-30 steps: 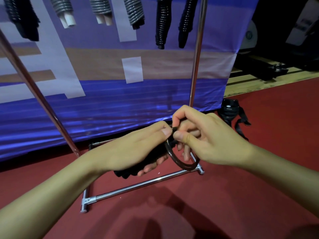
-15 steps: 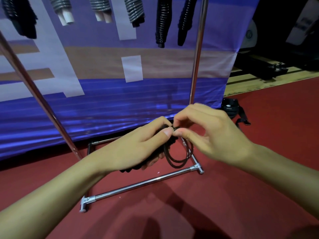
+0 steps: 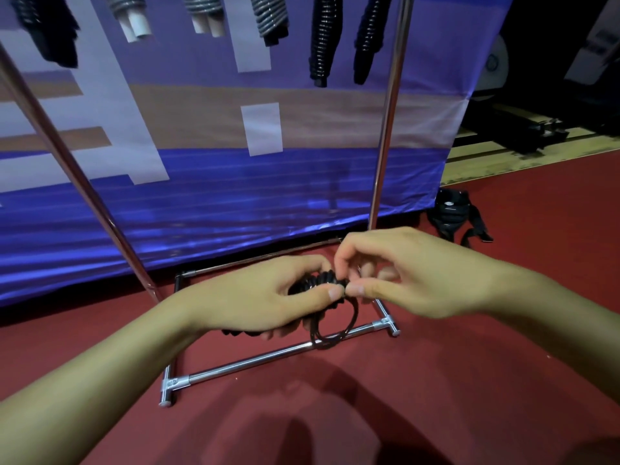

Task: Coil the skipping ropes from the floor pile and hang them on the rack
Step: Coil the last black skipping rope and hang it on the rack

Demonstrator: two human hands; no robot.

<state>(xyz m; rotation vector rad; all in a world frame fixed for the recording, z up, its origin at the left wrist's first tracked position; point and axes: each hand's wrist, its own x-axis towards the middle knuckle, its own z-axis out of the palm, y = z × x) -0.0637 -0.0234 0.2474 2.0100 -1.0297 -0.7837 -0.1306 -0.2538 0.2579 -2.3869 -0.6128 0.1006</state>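
Observation:
A black skipping rope [image 3: 317, 283], wound into a tight coil, lies in my left hand [image 3: 265, 297], whose fingers curl round the bundle. A small loose loop of the rope hangs below the coil. My right hand [image 3: 402, 276] pinches the rope's end at the right tip of the coil, thumb against my left thumb. Both hands hover above the chrome rack's base [image 3: 268, 357]. Several coiled ropes [image 3: 323, 38], grey and black, hang from the rack along the top of the view.
The rack's two chrome uprights [image 3: 385, 129] rise left and right of my hands in front of a purple and tan banner [image 3: 235, 146]. A black pile of gear [image 3: 451, 213] lies on the red floor at the right. Wooden flooring and dark equipment sit at the far right.
The hanging loop has shrunk and more rope is wound onto the coil. My right hand has shifted its pinch to the coil's right tip.

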